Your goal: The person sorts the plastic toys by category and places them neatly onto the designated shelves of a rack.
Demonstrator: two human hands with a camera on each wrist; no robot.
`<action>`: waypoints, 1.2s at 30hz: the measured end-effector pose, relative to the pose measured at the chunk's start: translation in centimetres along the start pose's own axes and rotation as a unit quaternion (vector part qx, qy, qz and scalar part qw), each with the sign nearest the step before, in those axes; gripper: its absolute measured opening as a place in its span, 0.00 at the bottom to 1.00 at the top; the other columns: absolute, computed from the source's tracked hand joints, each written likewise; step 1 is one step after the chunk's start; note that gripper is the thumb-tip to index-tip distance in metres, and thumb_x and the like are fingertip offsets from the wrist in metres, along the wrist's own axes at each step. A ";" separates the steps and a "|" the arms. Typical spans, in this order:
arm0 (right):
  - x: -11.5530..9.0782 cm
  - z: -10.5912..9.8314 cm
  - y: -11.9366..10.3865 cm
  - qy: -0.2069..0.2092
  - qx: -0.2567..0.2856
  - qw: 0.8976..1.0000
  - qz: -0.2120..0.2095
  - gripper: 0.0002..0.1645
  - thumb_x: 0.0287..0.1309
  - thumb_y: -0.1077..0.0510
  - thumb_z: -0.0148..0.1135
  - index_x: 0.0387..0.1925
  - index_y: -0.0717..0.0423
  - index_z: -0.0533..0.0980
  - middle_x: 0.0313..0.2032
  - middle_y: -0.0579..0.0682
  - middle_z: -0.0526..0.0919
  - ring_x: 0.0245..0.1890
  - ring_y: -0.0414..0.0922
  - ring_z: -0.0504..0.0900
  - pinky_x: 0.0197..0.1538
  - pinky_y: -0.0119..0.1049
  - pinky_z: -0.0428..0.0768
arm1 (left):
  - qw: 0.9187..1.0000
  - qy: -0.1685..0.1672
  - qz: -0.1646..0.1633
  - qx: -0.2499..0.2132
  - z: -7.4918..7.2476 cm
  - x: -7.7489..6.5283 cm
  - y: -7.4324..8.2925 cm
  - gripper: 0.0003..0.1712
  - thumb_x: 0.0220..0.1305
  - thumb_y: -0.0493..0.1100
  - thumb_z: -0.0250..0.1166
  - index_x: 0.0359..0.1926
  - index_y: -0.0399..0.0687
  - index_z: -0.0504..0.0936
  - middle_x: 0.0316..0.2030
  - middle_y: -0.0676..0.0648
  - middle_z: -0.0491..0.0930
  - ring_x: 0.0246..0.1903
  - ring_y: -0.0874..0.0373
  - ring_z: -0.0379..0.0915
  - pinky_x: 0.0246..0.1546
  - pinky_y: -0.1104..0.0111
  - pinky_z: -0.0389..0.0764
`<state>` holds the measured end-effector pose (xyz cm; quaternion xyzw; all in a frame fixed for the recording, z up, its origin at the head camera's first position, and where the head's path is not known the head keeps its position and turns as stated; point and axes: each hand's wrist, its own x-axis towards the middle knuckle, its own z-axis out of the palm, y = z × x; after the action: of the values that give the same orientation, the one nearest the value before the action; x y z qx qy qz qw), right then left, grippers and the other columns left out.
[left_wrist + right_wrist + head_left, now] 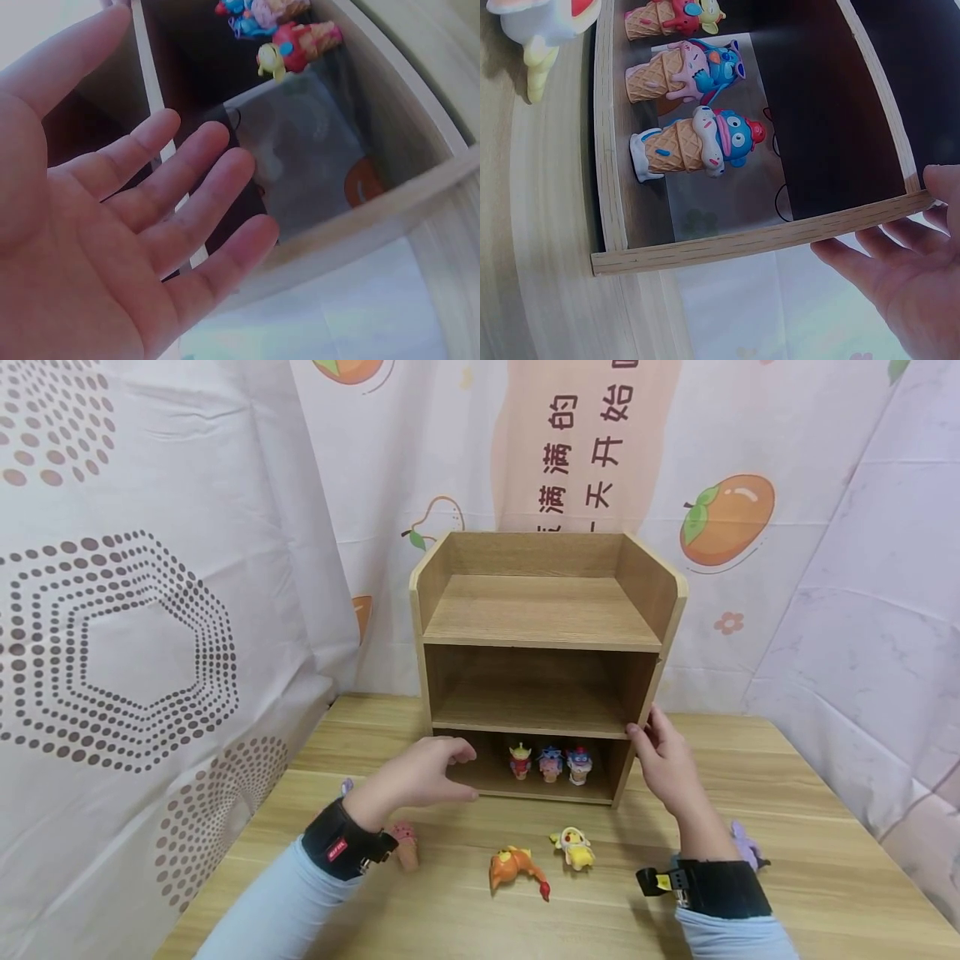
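Right hand [667,767] holds the upright shelf [542,610], open front facing person.

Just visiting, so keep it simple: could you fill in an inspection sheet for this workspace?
Surface: wood-grain table.
Job's things: wooden shelf; three cone figures standing in its bottom compartment.
Clutter: pink cone toy, orange toy, yellow toy and purple toy on the table; purple thing, mostly hidden by the left arm.
Hands: left hand open by the shelf's left side; right hand holds its right side edge.
Cables: nothing seen.
Surroundings: fruit-printed cloth behind, dotted cloth at left.
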<state>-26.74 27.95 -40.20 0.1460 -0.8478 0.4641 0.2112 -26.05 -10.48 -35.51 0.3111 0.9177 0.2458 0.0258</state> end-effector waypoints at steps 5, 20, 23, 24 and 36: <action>0.0 0.0 -0.1 -0.001 0.003 1.000 0.001 0.33 0.79 0.50 0.48 0.80 0.47 0.56 0.70 0.62 0.68 0.67 0.62 0.70 0.58 0.41 0.78 | 1.000 -0.018 0.019 -0.001 -0.6 -0.6 -1.0 0.29 0.57 0.49 0.78 0.57 0.42 0.81 0.52 0.47 0.82 0.55 0.50 0.77 0.57 0.57 0.77; 0.0 0.0 0.0 0.002 0.006 1.000 -0.004 0.34 0.79 0.50 0.48 0.80 0.46 0.55 0.69 0.63 0.69 0.66 0.61 0.72 0.52 0.22 0.74 | 0.997 -0.071 0.022 -0.025 -1.2 -2.6 -3.6 0.32 0.58 0.46 0.76 0.61 0.39 0.79 0.57 0.45 0.81 0.60 0.48 0.74 0.62 0.55 0.74; 0.0 0.0 0.1 0.002 0.003 1.000 -0.004 0.34 0.79 0.50 0.48 0.80 0.47 0.55 0.69 0.63 0.69 0.65 0.61 0.72 0.52 0.21 0.74 | 0.997 -0.071 0.012 -0.031 -1.2 -2.9 -4.1 0.32 0.57 0.44 0.76 0.61 0.38 0.79 0.58 0.44 0.80 0.61 0.47 0.73 0.62 0.53 0.73; 0.1 0.1 0.1 0.002 0.001 1.000 -0.004 0.33 0.80 0.50 0.48 0.80 0.47 0.55 0.69 0.63 0.69 0.65 0.61 0.72 0.52 0.21 0.73 | 0.997 -0.071 0.009 -0.031 -1.2 -3.0 -4.2 0.32 0.57 0.44 0.76 0.61 0.38 0.79 0.58 0.43 0.80 0.61 0.46 0.73 0.63 0.53 0.73; 0.1 0.2 0.3 0.011 0.003 1.000 -0.007 0.33 0.80 0.52 0.47 0.79 0.51 0.56 0.67 0.65 0.70 0.63 0.61 0.74 0.47 0.19 0.76 | 0.996 -0.084 -0.015 -0.030 -1.3 -4.1 -5.7 0.35 0.57 0.41 0.75 0.64 0.36 0.77 0.60 0.39 0.79 0.61 0.43 0.72 0.63 0.48 0.72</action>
<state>-26.98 27.94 -40.43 0.1472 -0.8430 0.4668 0.2230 -26.17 -17.37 -37.45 0.3158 0.9092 0.2456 0.1155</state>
